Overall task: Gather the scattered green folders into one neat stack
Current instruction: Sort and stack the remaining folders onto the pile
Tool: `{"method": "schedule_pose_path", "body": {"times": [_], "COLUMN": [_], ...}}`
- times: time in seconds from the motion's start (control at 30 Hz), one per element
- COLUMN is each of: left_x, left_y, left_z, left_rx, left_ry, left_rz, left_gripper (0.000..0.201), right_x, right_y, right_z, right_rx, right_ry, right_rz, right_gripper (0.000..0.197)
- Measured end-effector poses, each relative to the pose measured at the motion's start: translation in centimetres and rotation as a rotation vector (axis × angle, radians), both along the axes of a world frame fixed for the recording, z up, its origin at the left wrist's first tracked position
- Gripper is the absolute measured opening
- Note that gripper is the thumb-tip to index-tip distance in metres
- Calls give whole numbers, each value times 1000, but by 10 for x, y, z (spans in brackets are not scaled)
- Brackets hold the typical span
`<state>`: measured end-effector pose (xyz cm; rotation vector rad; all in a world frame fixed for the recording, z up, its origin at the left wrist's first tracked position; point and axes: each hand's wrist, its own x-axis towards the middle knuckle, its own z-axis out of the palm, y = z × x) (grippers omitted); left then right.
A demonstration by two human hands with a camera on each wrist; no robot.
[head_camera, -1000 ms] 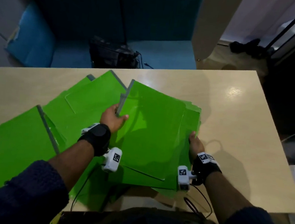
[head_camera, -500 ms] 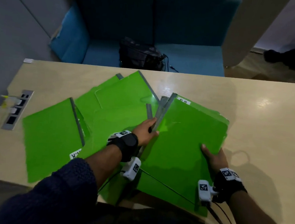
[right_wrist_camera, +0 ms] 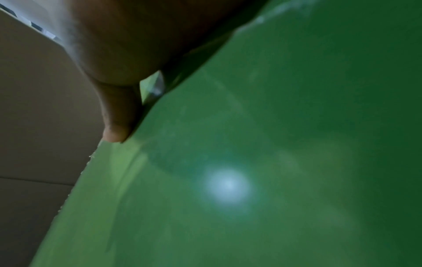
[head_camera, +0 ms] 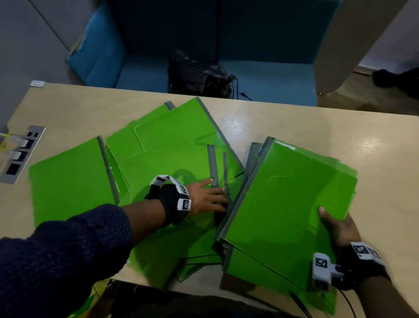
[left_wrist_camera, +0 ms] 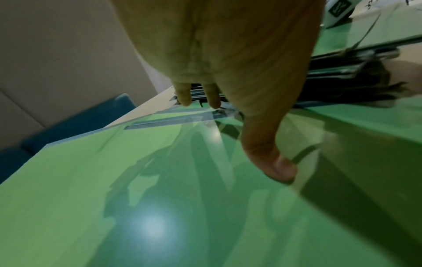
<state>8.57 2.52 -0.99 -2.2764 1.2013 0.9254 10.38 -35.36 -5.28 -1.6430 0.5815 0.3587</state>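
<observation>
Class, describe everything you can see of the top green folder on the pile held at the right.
The top green folder is a glossy, bright green plastic-looking cover with a grey spine strip along its left edge and a small white label near its far edge. It lies closed and skewed on other green folders at the table's right side. The right hand grips its right edge, thumb on top; the left hand rests beside its spine.

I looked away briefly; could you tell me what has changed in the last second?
The left hand let go of the gathered stack and now rests on the loose folders beside it. The right hand still grips the stack's right edge; the loose folders stayed put.
</observation>
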Motion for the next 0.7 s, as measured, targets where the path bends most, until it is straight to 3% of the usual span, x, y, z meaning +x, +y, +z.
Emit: {"method": "schedule_pose_path", "body": {"times": [0.13, 0.23, 0.37, 0.43, 0.6, 0.7], "left_x": [13, 18, 20, 21, 28, 25], "left_y": [-8, -10, 1, 13, 17, 11], "left_z": [4, 7, 16, 14, 29, 24], "left_rx": [-63, 15, -65, -7, 85, 70], "left_ry": [-77, -112, -162, -164, -40, 43], "left_rz": [-181, -274, -237, -223, -157, -224], "left_gripper": [43, 56, 51, 47, 54, 60], "right_x": [-9, -12, -8, -7, -3, -3], "right_y": [-2, -4, -5, -5, -6, -8], "right_z": [-5, -11, -15, -13, -18, -22], "right_rx": [-40, -35, -6, -9, -29, -26], "right_ry": [23, 42, 65, 70, 85, 97], "right_rz": [-15, -51, -72, -70, -80, -74], "right_gripper": [48, 50, 48, 47, 48, 58]}}
